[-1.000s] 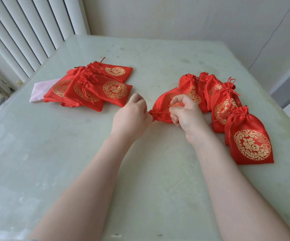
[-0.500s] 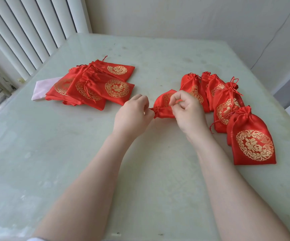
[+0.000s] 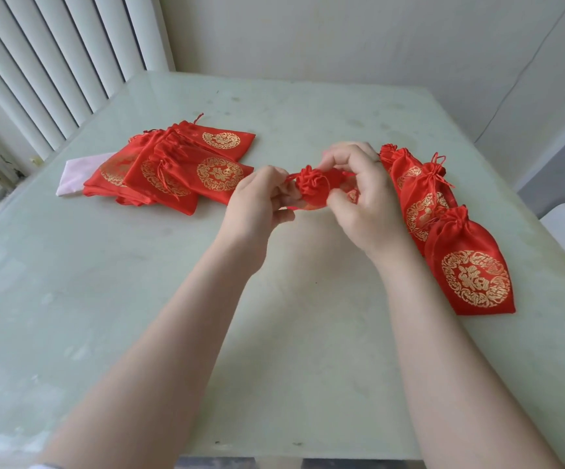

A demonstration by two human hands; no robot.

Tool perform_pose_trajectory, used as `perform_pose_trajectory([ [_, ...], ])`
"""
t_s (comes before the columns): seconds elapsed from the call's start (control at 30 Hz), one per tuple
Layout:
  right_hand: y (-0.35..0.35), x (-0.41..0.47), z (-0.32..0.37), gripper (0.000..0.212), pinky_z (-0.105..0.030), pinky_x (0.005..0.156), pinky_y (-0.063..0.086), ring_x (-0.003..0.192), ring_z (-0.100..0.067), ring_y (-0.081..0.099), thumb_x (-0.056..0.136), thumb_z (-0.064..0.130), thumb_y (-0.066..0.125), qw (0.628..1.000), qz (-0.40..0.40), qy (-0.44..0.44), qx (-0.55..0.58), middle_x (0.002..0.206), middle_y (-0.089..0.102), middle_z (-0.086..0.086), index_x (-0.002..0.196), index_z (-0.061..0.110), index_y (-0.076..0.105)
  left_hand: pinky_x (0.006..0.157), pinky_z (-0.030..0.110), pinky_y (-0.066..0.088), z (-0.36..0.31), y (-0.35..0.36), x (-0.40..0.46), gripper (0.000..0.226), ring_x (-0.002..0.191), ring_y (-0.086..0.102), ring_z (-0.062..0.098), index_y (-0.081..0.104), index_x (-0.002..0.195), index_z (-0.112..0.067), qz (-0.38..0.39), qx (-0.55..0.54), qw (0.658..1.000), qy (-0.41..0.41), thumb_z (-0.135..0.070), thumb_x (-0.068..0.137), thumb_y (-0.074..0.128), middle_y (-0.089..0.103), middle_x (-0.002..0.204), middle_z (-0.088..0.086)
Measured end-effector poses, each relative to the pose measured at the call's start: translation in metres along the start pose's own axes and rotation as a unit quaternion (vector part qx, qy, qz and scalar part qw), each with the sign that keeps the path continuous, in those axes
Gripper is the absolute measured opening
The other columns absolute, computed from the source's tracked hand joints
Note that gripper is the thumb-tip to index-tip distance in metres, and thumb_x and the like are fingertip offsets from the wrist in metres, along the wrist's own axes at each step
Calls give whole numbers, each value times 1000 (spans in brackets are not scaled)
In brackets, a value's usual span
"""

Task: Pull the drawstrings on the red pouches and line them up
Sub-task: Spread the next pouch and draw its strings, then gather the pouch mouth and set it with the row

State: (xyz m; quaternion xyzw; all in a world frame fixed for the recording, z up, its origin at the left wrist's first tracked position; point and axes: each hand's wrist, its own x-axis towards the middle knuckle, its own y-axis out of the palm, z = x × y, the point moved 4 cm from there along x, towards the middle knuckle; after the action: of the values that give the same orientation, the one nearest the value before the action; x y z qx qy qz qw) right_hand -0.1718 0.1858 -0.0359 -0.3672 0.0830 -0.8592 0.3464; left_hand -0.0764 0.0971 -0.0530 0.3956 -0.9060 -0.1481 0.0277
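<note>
Both hands pinch the cinched red pouch between them.

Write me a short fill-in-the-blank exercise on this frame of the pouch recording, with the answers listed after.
1. The pouch held between the left hand and right hand has its mouth gathered ____.
2. The flat pouches still to be closed lie piled on the person's ____ side.
3. The emblem on the nearest closed pouch is printed in ____.
4. A ____ cloth pokes out from under the pile.

Answers: shut; left; gold; pink
</note>
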Motion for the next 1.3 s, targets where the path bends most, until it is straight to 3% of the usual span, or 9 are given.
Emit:
perform_pose_trajectory([
  [0.13, -8, 10, -7, 23, -8, 70, 41, 75, 8, 55, 83, -1, 56, 997, 48, 44, -33, 86, 60, 9, 99, 14, 55, 55, 21, 38, -4, 17, 2, 23, 54, 51, 9, 49, 69, -15, 13, -4, 1000, 10, -8, 90, 42, 53, 61, -6],
  [0.3, -41, 20, -30, 31, -33, 79, 49, 86, -14, 63, 85, 7, 60, 991, -44, 123, 26, 94, 65, 0, 87, 33, 43, 53, 4, 36, 4, 41, 8, 17, 55, 48, -4, 53, 74, -14, 52, 115, 991, 38, -13, 91, 51, 55, 70, -4],
  [0.47, -61, 29, -69, 18, -24, 74, 40, 82, -14, 55, 83, 11, 63, 974, -67, 204, -68, 88, 60, 1, 93, 22, 53, 57, 14, 39, 39, 51, 30, 19, 58, 52, 4, 63, 76, -20, 64, 303, 950, 47, -6, 86, 56, 62, 75, -4],
  [0.57, -63, 31, -83, 16, -17, 77, 34, 97, -16, 56, 86, 11, 60, 964, -64, 201, -163, 104, 63, -3, 102, 10, 59, 78, 22, 41, 55, 57, 44, 16, 83, 57, 15, 65, 93, -24, 57, 419, 904, 62, -13, 83, 60, 63, 87, -5],
  [0.67, -59, 29, -90, 14, -26, 88, 34, 106, -27, 53, 89, 11, 51, 956, -71, 188, -215, 110, 61, -11, 99, 9, 61, 99, 32, 25, 61, 59, 52, 26, 116, 42, 20, 61, 110, -35, 37, 537, 842, 41, -29, 85, 61, 64, 107, -8],
  [0.83, -46, 29, -87, 17, -29, 91, 26, 113, -32, 46, 88, 14, 48, 948, -65, 155, -271, 110, 61, -9, 94, 13, 64, 97, 34, 23, 62, 71, 54, 33, 119, 38, 22, 57, 116, -40, 42, 564, 824, 18, -32, 84, 59, 60, 112, -8],
  [0.97, -30, 28, -70, 15, -31, 91, 34, 104, -30, 51, 88, 11, 51, 969, -23, 142, -202, 104, 62, -11, 92, 9, 66, 105, 40, 30, 55, 56, 48, 23, 118, 42, 22, 64, 104, -35, 10, 474, 879, 45, -30, 83, 59, 47, 113, -3],
  [1.2, 19, 21, -40, 14, -20, 76, 32, 100, -21, 56, 90, 9, 51, 981, 47, 158, -106, 97, 63, -6, 96, 6, 64, 105, 30, 27, 48, -17, 31, 30, 130, 30, 27, 60, 113, -16, -93, 486, 868, 41, -15, 83, 59, 31, 138, 11],
  [1.3, 51, 18, -25, 14, -25, 88, 36, 106, -24, 53, 90, 10, 52, 978, 105, 132, -124, 105, 63, -10, 95, 7, 64, 101, 38, 28, 37, -42, 24, 34, 126, 30, 32, 54, 119, -15, -135, 587, 796, 51, -15, 85, 54, 25, 141, 10],
])
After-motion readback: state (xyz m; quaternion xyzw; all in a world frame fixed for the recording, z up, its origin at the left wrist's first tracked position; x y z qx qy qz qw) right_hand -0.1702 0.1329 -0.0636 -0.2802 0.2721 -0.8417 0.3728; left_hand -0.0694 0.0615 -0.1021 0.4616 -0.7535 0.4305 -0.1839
